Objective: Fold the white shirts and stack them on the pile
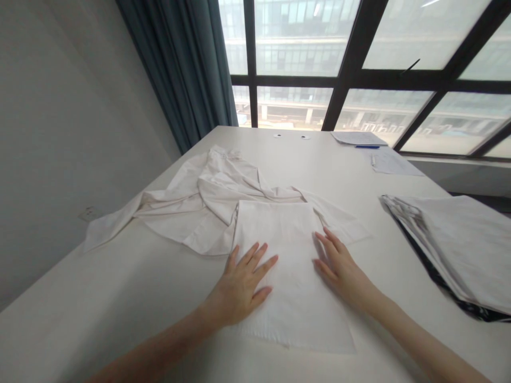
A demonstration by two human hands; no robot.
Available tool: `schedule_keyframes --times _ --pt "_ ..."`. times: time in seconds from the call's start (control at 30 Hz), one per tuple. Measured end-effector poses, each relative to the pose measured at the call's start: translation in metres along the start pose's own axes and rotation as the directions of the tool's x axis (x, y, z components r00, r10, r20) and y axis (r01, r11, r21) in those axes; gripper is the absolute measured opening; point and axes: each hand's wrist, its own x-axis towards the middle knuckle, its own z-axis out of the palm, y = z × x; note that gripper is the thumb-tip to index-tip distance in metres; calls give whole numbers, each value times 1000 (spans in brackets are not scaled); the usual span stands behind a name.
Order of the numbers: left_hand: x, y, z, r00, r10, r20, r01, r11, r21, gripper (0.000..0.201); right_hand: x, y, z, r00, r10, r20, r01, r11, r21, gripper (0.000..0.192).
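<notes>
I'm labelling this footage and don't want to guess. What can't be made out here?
In the head view:
The patch of flat white cloth under the left hand: covered by the hand itself.
The right end of the stacked fabric: cut off by the right edge.
Any writing on the far papers: too small and faint to read.
Fine details of the building outside: washed out by bright light.

Two hands (240,284) and one flat cloth (297,303) are counted at lower centre, one rumpled garment (215,202) left of centre, one fabric pile (467,244) at right, one blue pen (368,147) at upper right, two white discs (305,137) at upper centre.
</notes>
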Motion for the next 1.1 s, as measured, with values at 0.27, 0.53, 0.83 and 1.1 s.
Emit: schedule_keyframes --times 0.27,0.53,0.83,1.1 --pt "1 -1 -1 1000 -19 -16 18 998 -62 56 58 9 -10 841 498 212 -493 542 681 48" --pt "-2 -5 10 976 -185 -111 171 977 -124 45 54 -23 -19 855 274 440 -515 363 776 48" --pt "-2 -5 9 975 -190 -114 178 978 -109 45 36 -35 -4 855 305 419 -514 392 763 82" --pt "-4 -7 10 987 -130 -98 127 991 -42 52 26 -30 -10 916 344 206 -385 608 695 71"
